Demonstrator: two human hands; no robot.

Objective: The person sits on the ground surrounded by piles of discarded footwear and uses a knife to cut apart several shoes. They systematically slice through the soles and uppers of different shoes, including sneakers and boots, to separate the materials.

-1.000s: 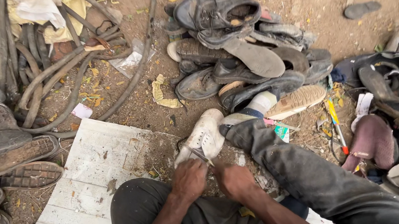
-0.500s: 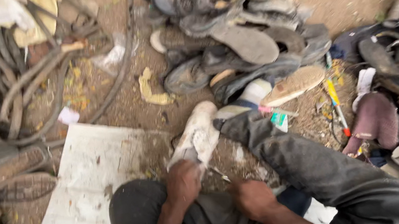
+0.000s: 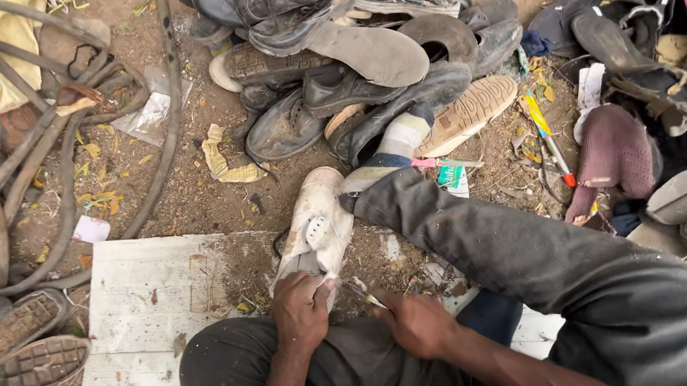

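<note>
Bare white board lies open to my left; ahead, the heap of worn shoes blocks me, and my outstretched leg bars the right.

Our right hand has slid off the white shoe toward the lower middle of the frame — a thin tool now shows at its fingertips — while our left hand has closed around the heel.

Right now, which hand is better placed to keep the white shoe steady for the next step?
Probably the left hand: it already grips the white shoe at its near end. The right hand sits beside it, apparently holding a thin tool.
</note>
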